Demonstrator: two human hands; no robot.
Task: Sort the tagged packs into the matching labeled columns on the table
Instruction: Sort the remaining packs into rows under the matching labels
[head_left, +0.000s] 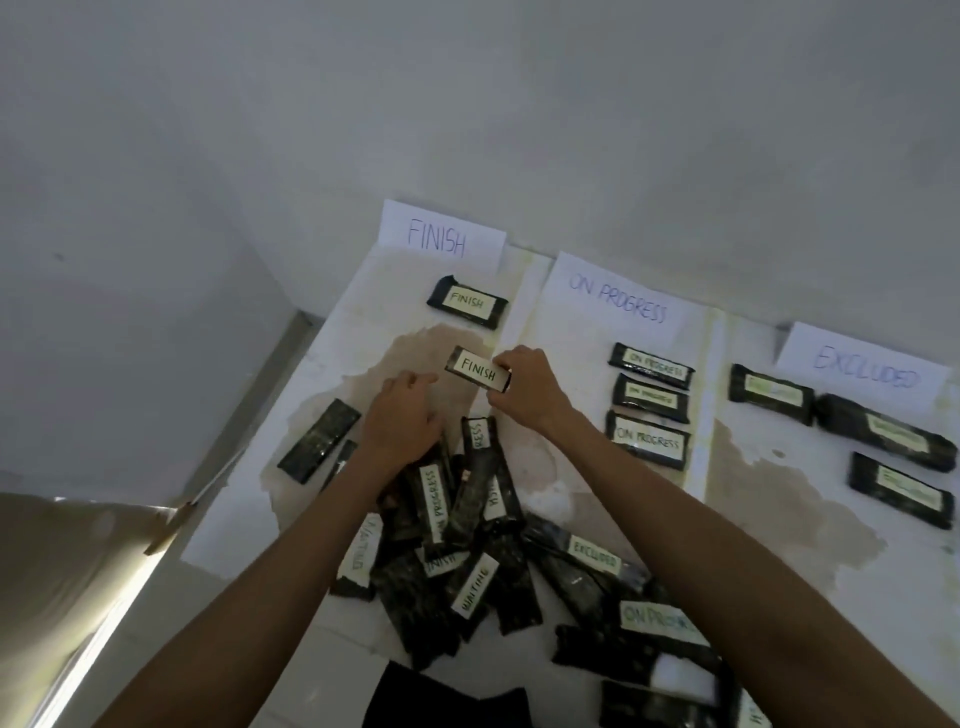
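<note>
My right hand (524, 387) pinches the right end of a black pack tagged FINISH (475, 368) and holds it above the FINISH column. My left hand (402, 415) hovers just left of that pack with loosely curled fingers that hold nothing, over the top of the unsorted pile (467, 540). One FINISH pack (466, 301) lies under the FINISH sign (439, 240). Three packs lie under the ON PROGRESS sign (618, 299), the nearest being (648, 440). Three more lie by the EXCLUDED sign (865, 366).
The pile holds several black packs tagged WAITING, ON PROGRESS and EXCLUDED, spreading to the lower right (654, 623). A pack lies face down (319, 440) at the left by the table edge. White stained paper (779, 499) covers the table. A wall stands behind the signs.
</note>
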